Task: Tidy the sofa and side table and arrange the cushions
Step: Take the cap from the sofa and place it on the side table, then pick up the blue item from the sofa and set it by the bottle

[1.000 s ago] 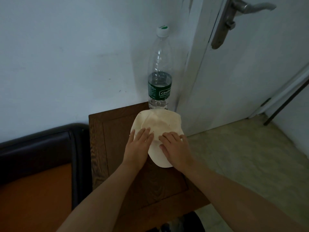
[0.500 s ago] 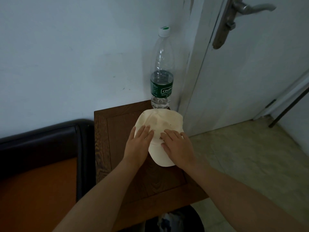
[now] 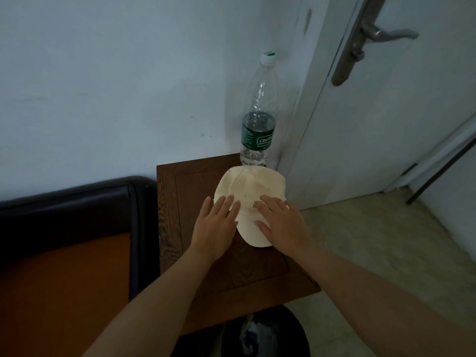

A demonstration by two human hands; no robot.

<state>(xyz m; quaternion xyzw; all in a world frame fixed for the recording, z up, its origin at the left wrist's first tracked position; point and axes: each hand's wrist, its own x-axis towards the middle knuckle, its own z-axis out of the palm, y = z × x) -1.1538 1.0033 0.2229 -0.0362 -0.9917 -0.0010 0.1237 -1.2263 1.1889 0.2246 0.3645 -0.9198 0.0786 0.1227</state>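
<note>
both hands flat now, left hand (image 3: 215,228) and right hand (image 3: 282,224) pressing the cream cap (image 3: 253,188) mid-frame, fingers straight, grasping nothing.

A white door (image 3: 386,124) with a metal handle (image 3: 386,35) is filling the upper right of the frame, a dark bin (image 3: 265,333) sitting at the bottom centre.

- Whole shot is looking pretty dim and murky, with a bluish cast sitting on the wall (image 3: 103,86).
- Brightest bits are glowing on the door (image 3: 386,124) and the cream cap (image 3: 253,184), nothing blowing out though.
- Sofa (image 3: 64,228) corner is sinking into near black.
- Bottle (image 3: 258,119) is throwing a soft shadow to its left.
- Wide lens is bending the door edge, and the forearms are going soft at the bottom.
</note>
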